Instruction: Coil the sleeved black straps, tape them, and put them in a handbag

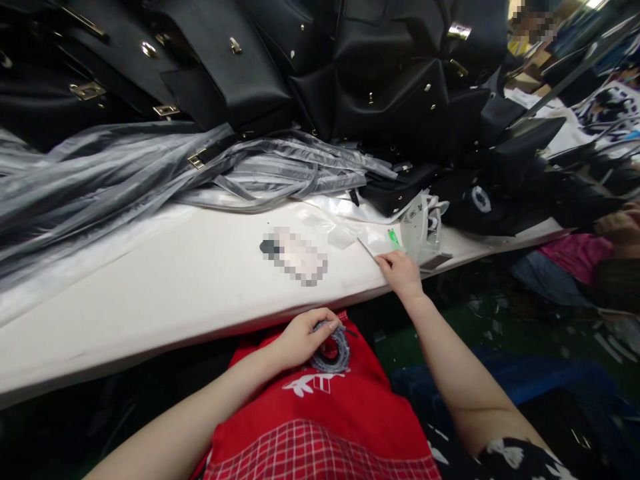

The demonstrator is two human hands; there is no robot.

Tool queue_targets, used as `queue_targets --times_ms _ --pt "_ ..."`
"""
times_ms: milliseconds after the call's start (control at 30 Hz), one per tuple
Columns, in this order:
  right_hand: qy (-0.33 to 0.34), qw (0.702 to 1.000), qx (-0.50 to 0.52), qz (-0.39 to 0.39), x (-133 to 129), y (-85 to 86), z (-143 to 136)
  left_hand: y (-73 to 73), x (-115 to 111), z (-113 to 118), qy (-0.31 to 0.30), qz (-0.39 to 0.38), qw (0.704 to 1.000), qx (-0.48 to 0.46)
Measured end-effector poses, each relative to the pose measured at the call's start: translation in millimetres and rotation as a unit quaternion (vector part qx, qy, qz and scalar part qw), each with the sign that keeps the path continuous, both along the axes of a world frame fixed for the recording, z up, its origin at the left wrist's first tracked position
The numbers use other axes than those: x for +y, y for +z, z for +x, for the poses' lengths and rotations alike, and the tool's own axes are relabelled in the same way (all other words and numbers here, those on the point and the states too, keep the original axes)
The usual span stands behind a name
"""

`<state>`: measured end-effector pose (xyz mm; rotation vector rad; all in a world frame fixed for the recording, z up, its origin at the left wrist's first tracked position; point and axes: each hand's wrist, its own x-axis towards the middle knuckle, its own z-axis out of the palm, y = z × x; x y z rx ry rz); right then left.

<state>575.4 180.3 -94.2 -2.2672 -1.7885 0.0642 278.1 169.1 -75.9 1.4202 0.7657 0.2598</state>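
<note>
My left hand (307,337) is closed on a grey ring-shaped roll (336,357) with a ragged, crinkled edge, held in front of the red apron. It looks like a roll of tape, but I cannot be sure. Over the table's front edge, my right hand (403,275) pinches a thin, straight, pale strip (367,248) whose far end points up and left; its kind cannot be made out. Just beyond this hand stands a clear plastic bag (423,223) with small items inside. A blurred-out oblong object (300,257) lies on the white tabletop (165,280) to the left.
Black handbags (235,73) with gold-coloured clasps are piled along the back. Long black straps in clear plastic wrap (125,173) lie before them. Another whitish ring (481,199) rests among black pieces at right. A person's pink clothing (575,260) shows at the far right.
</note>
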Motion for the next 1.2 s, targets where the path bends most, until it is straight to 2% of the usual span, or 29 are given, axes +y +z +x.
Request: queue_targets --times_ms 400,600,700,900,1033,1200 --pt "-0.011 0.99 -0.087 -0.11 13.4 13.6 -1.9 -0.9 -3.1 -0.8 0.001 0.02 1.0 -0.009" --pt "-0.051 0.987 -0.096 -0.118 31.1 9.5 -13.3 -1.8 -3.5 -2.0 -0.014 0.034 0.999 -0.012" --pt "-0.071 0.986 -0.085 -0.125 36.1 13.0 -15.3 -0.9 -4.0 -3.3 -0.014 0.04 0.999 -0.013" --pt "-0.094 0.99 -0.066 -0.08 28.5 27.1 -6.3 -0.5 -2.3 -5.0 -0.013 0.032 0.999 0.004" --pt "-0.144 0.983 -0.064 -0.092 24.1 26.4 -8.5 -2.4 -1.7 -2.2 -0.019 0.029 0.999 0.001" --pt "-0.153 0.978 -0.077 -0.12 25.7 22.9 -17.1 -1.7 -1.9 -0.4 -0.014 0.032 0.999 -0.002"
